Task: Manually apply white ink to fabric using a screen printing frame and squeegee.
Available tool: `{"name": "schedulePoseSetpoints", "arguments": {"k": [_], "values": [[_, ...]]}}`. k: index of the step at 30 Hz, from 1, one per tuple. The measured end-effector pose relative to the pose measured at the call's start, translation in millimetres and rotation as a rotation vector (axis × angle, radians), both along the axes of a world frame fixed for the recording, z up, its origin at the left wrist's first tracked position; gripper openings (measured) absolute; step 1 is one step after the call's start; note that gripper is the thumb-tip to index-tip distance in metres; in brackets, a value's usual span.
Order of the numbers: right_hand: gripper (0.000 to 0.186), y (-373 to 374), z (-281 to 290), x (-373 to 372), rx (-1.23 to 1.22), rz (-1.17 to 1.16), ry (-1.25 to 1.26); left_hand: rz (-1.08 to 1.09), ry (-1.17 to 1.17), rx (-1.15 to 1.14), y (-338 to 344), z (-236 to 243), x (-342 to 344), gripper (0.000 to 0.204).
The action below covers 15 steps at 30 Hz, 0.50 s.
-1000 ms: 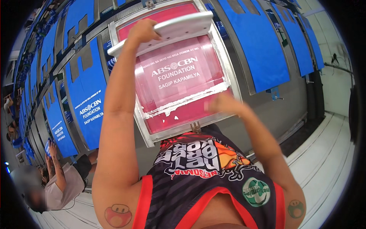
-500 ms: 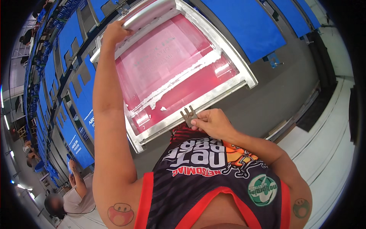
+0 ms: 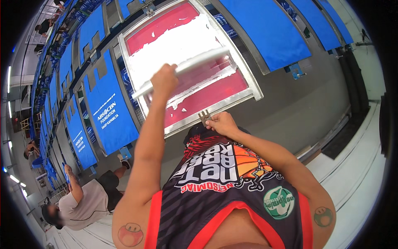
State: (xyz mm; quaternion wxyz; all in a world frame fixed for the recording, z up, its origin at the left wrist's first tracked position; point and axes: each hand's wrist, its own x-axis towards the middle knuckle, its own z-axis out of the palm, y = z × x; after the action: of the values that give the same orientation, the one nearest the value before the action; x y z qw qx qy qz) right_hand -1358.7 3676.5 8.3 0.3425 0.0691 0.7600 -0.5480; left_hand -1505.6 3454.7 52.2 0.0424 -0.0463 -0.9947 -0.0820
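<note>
Two hands work the screen [image 3: 215,89]: your left hand [image 3: 164,80] grips the squeegee [image 3: 182,70] across white ink, your right hand [image 3: 222,123] pinches the near-edge clamp [image 3: 204,116].

We see bright, even light, ceiling tube lamps [image 3: 9,79] glowing at left; straight lines bow toward the black fisheye rim; sharp centre, softer edges.

Rows of blue fabric panels [image 3: 108,118] on long grey table [image 3: 306,103], crouching co-worker in white shirt [image 3: 85,203] lower left, white floor [image 3: 356,174]
</note>
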Motion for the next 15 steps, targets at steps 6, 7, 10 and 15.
{"name": "schedulePoseSetpoints", "arguments": {"k": [6,7,10,15], "values": [[0.022,0,3,-3,0.019,0.005,0.043,-0.055,0.07,0.13,36,3,92,0.022],[0.022,0,2,-1,0.013,-0.009,0.07,-0.066,-0.008,0.11,28,15,76,0.022],[0.022,0,-2,-3,0.006,0.019,0.083,0.017,-0.266,0.008,8,52,9,0.034],[0.022,1,12,-1,0.003,0.094,0.032,-0.018,0.078,0.0,-42,30,-97,0.034]]}}
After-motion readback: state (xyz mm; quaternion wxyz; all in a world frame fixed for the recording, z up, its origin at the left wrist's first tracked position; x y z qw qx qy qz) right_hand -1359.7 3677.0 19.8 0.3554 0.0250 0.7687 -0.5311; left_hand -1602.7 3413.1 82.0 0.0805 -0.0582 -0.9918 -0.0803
